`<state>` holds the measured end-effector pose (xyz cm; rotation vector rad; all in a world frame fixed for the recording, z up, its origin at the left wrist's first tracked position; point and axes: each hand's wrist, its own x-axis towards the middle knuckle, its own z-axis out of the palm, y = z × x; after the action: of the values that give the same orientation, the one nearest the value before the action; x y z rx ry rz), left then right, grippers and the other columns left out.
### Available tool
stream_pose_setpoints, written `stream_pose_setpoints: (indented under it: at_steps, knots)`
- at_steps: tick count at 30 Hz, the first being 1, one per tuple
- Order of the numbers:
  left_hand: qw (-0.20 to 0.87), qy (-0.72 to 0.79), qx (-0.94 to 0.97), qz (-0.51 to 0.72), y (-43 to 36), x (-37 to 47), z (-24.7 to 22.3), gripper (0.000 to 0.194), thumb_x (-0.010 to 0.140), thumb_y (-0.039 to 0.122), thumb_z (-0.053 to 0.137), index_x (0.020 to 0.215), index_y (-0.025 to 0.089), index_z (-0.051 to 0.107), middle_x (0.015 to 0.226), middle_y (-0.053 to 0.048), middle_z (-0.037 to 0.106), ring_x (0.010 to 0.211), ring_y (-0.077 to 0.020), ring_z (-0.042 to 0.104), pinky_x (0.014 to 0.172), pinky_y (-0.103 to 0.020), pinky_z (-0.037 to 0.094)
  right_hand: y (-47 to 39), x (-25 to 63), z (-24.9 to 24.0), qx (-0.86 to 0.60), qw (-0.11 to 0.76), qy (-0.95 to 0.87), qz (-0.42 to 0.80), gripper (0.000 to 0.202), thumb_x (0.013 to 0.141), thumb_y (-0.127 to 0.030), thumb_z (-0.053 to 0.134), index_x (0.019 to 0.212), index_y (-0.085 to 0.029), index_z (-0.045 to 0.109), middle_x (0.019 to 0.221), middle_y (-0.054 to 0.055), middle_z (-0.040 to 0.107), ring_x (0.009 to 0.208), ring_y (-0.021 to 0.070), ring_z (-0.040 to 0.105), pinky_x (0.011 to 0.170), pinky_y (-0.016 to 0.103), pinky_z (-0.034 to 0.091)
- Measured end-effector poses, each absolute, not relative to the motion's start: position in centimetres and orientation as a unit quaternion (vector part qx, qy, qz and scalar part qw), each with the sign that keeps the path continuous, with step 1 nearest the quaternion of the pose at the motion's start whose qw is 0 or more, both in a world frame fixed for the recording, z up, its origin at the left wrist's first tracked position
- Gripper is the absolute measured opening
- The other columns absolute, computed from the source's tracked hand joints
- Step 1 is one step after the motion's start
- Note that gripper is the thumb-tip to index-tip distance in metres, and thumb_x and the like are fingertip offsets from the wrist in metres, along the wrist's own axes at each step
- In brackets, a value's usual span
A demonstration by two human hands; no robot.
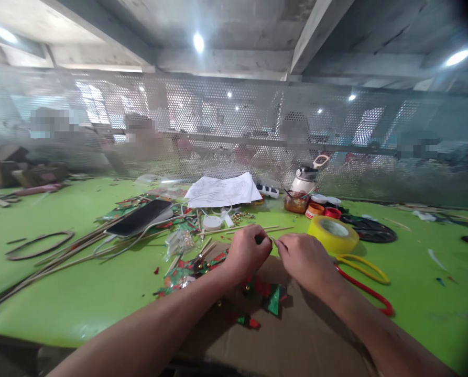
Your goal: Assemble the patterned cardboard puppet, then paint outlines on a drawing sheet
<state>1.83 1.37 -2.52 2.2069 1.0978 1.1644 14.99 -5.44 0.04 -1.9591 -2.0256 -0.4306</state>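
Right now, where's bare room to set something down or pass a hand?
Best: green table between the sticks, the left forearm and the near edge. 
Second: right of the scissors, nearer than the black disc, though small scraps lie there. 
Crowded: around left hand and right hand, with red-green pieces, phone, papers, tape roll.

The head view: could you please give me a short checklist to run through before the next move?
1. Left hand, what it pinches: cannot tell; too small to make out.
2. Right hand close beside the left: ok.
3. Tape roll lying flat: ok.
4. Scissors with blades shut: cannot tell; blades hidden.
5. Cardboard bare: not ok; red-and-green pieces lie on it.
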Motion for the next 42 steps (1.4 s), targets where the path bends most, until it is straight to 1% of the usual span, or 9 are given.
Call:
stream_pose_setpoints:
  at_steps: [4,14,20,32,37,42]
  knots:
    - [0.201,0.397,0.792,0.417,1.42,1.76,-2.49,0.012,0.07,0.014,0.053,0.061,0.015,0.061,0.061,-0.001,0.06,0.059,-0.0113,0.052,0.057,-0.022,0.036,-5.5,14.98,0.11,-0.677,0.153,-0.703,-0.152,0.03,0.092,-0.026,0.046,0.073,-0.019,0.068,0.073,0.008,0.071,0.068,0.0201,0.065,0.056,0.029,0.029]
    - [0.191,0.397,0.8,0.408,1.29,1.77,-2.44,0.012,0.071,0.013,0.052,0.062,0.016,0.061,0.062,-0.001,0.06,0.06,-0.0116,0.052,0.059,-0.022,0.035,-5.36,14.93,0.07,-0.689,0.126,-0.7,-0.139,0.032,0.092,-0.026,0.046,0.072,-0.018,0.069,0.073,0.009,0.07,0.07,0.0206,0.066,0.056,0.028,0.03]
    - [0.185,0.391,0.8,0.415,1.42,1.76,-2.58,0.012,0.071,0.012,0.052,0.062,0.016,0.061,0.063,-0.001,0.061,0.06,-0.0113,0.052,0.058,-0.022,0.036,-5.51,14.84,0.15,-0.687,0.131,-0.701,-0.14,0.032,0.093,-0.027,0.045,0.073,-0.018,0.068,0.073,0.008,0.071,0.07,0.0204,0.065,0.056,0.029,0.03]
    - [0.203,0.39,0.786,0.435,1.36,1.73,-2.38,0.013,0.072,0.013,0.053,0.062,0.015,0.062,0.063,0.0,0.059,0.061,-0.011,0.051,0.06,-0.022,0.036,-5.34,15.05,0.0,-0.683,0.123,-0.706,-0.141,0.033,0.093,-0.026,0.045,0.07,-0.018,0.068,0.071,0.009,0.07,0.067,0.0205,0.064,0.055,0.029,0.027]
    - [0.212,0.396,0.784,0.429,1.42,1.73,-2.4,0.013,0.071,0.014,0.054,0.062,0.015,0.062,0.061,0.0,0.059,0.06,-0.011,0.051,0.059,-0.022,0.035,-5.27,15.03,-0.1,-0.677,0.152,-0.705,-0.142,0.03,0.093,-0.025,0.045,0.075,-0.019,0.069,0.074,0.008,0.071,0.069,0.0195,0.064,0.056,0.03,0.026]
    - [0.202,0.392,0.789,0.427,1.46,1.78,-2.49,0.012,0.071,0.014,0.053,0.063,0.015,0.063,0.063,-0.001,0.06,0.061,-0.0116,0.052,0.06,-0.023,0.035,-5.23,15.06,-0.21,-0.681,0.149,-0.702,-0.146,0.03,0.092,-0.025,0.046,0.073,-0.018,0.068,0.073,0.008,0.071,0.067,0.02,0.064,0.054,0.03,0.023]
